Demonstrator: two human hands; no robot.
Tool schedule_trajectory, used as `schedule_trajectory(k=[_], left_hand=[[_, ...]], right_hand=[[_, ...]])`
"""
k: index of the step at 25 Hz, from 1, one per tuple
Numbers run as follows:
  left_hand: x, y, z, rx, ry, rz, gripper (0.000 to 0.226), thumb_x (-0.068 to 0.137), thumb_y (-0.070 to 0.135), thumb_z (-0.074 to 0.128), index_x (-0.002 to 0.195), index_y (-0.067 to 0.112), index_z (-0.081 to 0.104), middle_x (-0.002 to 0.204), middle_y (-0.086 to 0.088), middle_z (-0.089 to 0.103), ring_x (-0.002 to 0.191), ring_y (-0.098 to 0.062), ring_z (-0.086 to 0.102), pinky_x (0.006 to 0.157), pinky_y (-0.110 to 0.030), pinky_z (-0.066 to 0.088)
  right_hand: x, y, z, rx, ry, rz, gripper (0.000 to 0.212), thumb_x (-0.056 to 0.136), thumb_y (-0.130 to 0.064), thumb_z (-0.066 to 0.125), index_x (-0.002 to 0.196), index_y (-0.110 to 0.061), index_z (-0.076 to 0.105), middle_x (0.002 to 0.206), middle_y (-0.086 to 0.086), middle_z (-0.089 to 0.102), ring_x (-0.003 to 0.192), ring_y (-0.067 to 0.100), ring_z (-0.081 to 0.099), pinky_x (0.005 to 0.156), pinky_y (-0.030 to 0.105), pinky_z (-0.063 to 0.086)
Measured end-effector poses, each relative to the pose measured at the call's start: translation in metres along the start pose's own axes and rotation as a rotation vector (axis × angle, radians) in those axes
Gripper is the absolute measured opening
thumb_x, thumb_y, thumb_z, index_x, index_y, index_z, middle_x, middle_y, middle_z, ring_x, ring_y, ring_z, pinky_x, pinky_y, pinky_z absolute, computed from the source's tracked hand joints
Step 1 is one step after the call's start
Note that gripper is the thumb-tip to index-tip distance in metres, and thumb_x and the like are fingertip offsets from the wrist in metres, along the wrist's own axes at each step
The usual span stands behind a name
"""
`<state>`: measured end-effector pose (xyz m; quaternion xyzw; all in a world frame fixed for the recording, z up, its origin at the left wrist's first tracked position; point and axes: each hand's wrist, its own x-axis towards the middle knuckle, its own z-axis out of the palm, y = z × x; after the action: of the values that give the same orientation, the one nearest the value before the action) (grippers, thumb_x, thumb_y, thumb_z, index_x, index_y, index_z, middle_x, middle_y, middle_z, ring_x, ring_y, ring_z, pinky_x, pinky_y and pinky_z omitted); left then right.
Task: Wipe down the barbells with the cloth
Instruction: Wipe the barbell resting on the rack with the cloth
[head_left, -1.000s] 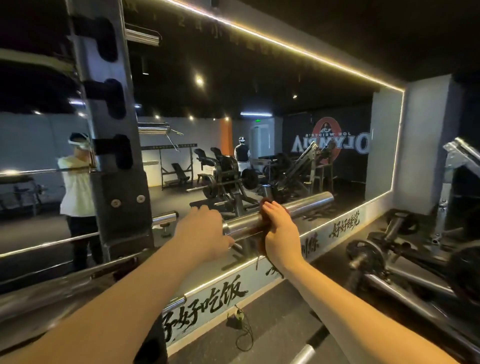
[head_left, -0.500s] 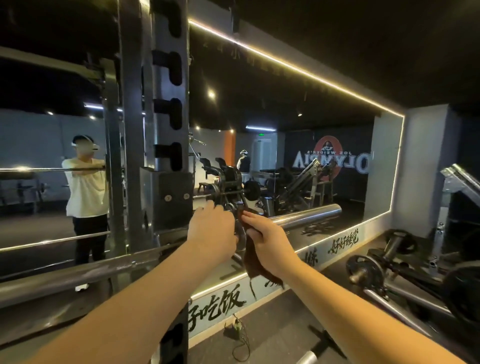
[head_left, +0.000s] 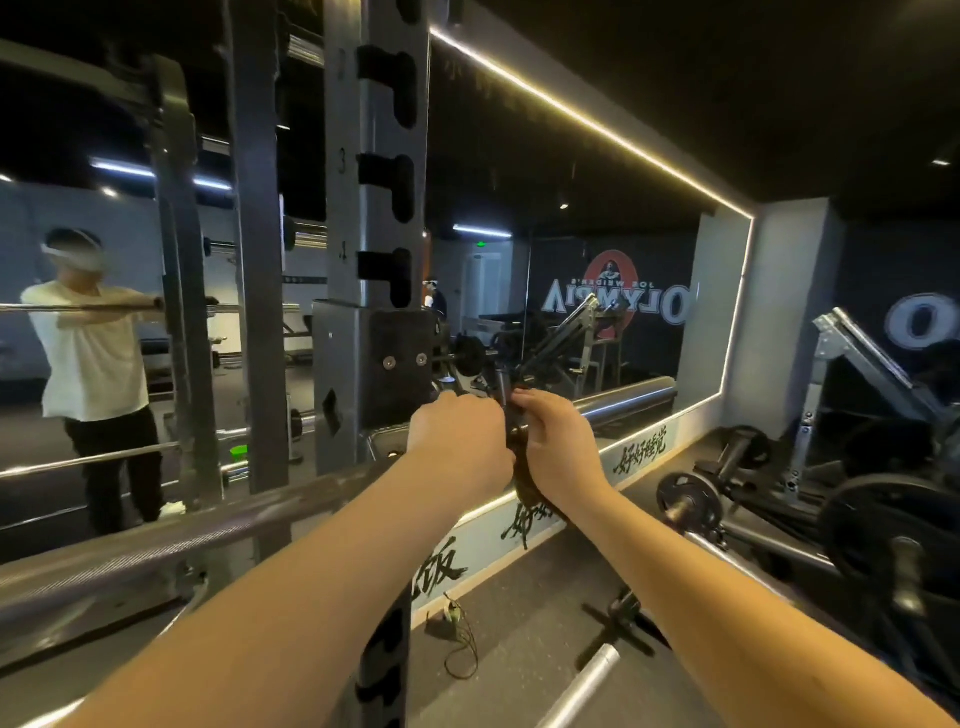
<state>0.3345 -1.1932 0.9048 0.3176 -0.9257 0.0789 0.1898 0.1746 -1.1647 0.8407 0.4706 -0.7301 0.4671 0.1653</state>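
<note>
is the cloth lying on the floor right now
No, the right hand grips the cloth up by the barbell.

both bare arms reach forward from the near edge and almost meet far ahead, the left hand (head_left: 457, 441) knuckles-up with fingers curled out of sight, the right hand (head_left: 558, 441) just beside it gripping a dark cloth (head_left: 527, 488).
</note>
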Motion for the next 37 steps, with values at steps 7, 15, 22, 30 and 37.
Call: schedule_trajectory(k=[7, 15, 22, 30, 37], left_hand=[[0.000, 0.001, -0.003, 0.071, -0.051, 0.034, 0.028, 0.101, 0.038, 0.059, 0.119, 0.017, 0.062, 0.099, -0.004, 0.054, 0.091, -0.021, 0.048, 0.073, -0.033, 0.041], [0.007, 0.017, -0.002, 0.166, -0.066, -0.013, 0.032, 0.100, 0.035, 0.060, 0.128, 0.017, 0.059, 0.113, -0.006, 0.060, 0.105, -0.024, 0.056, 0.084, -0.035, 0.046], [0.028, 0.027, -0.002, 0.184, -0.080, -0.090, 0.028, 0.097, 0.034, 0.063, 0.120, 0.018, 0.062, 0.091, 0.001, 0.057, 0.086, -0.019, 0.057, 0.071, -0.032, 0.042], [0.045, 0.025, 0.016, 0.226, -0.073, 0.131, 0.063, 0.095, 0.045, 0.065, 0.150, 0.034, 0.038, 0.136, 0.000, 0.050, 0.114, -0.021, 0.057, 0.079, -0.030, 0.045], [0.042, 0.027, 0.019, 0.358, -0.007, 0.191, 0.057, 0.095, 0.064, 0.055, 0.143, 0.034, 0.046, 0.124, 0.003, 0.055, 0.105, -0.018, 0.056, 0.073, -0.032, 0.037]], right_hand=[[-0.075, 0.022, 0.014, 0.036, 0.149, -0.003, 0.049, 0.102, 0.000, 0.053, 0.148, -0.017, 0.051, 0.154, -0.013, 0.039, 0.150, 0.010, 0.030, 0.125, 0.033, 0.025], [-0.004, 0.005, -0.001, 0.118, 0.012, -0.011, 0.039, 0.103, -0.006, 0.050, 0.137, -0.019, 0.063, 0.148, -0.002, 0.055, 0.143, 0.015, 0.042, 0.119, 0.029, 0.026], [-0.076, 0.056, 0.032, 0.287, 0.227, -0.159, 0.056, 0.094, 0.005, 0.063, 0.143, -0.019, 0.051, 0.154, -0.005, 0.048, 0.148, 0.004, 0.033, 0.122, 0.024, 0.026], [-0.031, 0.046, 0.010, 0.413, 0.152, -0.149, 0.054, 0.091, 0.011, 0.063, 0.138, -0.014, 0.058, 0.145, -0.012, 0.050, 0.145, 0.002, 0.037, 0.117, 0.009, 0.023], [-0.050, 0.066, 0.007, 0.802, 0.258, 0.090, 0.047, 0.099, 0.007, 0.052, 0.131, -0.025, 0.065, 0.134, -0.008, 0.064, 0.128, 0.001, 0.055, 0.111, 0.023, 0.044]])
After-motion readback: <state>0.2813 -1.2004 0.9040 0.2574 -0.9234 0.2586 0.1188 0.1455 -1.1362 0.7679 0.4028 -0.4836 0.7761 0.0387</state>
